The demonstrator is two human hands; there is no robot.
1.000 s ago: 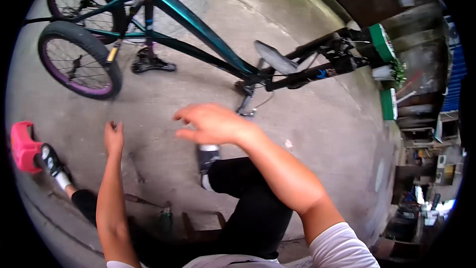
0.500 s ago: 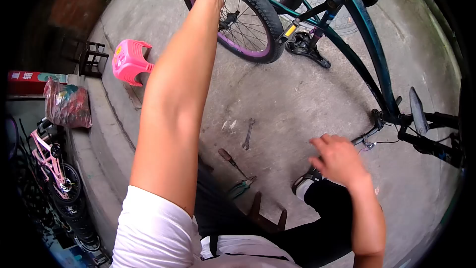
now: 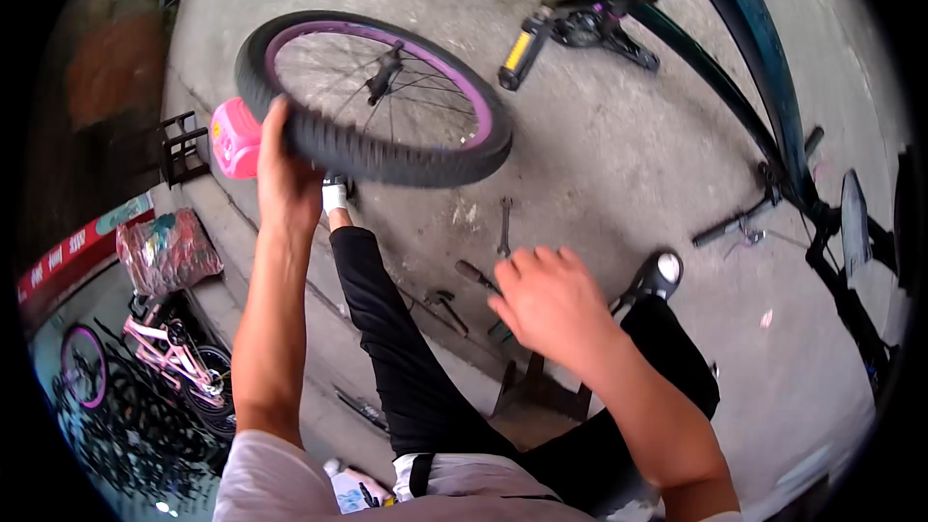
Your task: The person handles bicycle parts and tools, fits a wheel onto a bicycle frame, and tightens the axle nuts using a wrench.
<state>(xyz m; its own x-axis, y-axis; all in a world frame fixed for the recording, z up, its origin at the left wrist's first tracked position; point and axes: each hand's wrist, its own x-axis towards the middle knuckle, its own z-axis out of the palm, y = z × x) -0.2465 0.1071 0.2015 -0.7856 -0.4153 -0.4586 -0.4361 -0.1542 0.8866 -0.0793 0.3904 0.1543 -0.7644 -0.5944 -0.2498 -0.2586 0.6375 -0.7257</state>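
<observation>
My left hand (image 3: 288, 169) grips the tyre of a loose bicycle wheel (image 3: 406, 162) with a purple rim, held tilted above the ground at upper left. My right hand (image 3: 549, 300) hangs over the tools with its fingers bent and a little apart, holding nothing. Just beyond it a wrench (image 3: 505, 227) and a screwdriver with a dark handle (image 3: 477, 275) lie on the concrete. The teal bicycle frame (image 3: 749, 39) stands at upper right, its yellow-marked pedal (image 3: 519, 53) to the right of the wheel.
A pink stool (image 3: 235, 138) and a dark stool (image 3: 182, 148) are at the left. Below them are a wrapped bag (image 3: 169, 253) and a small pink bicycle (image 3: 174, 358) beside the step. A low wooden seat (image 3: 543, 392) is between my legs.
The wheel has come away from beside the frame, nearer to me, in my left hand. My right hand has moved left over the tools. The view has shifted too.
</observation>
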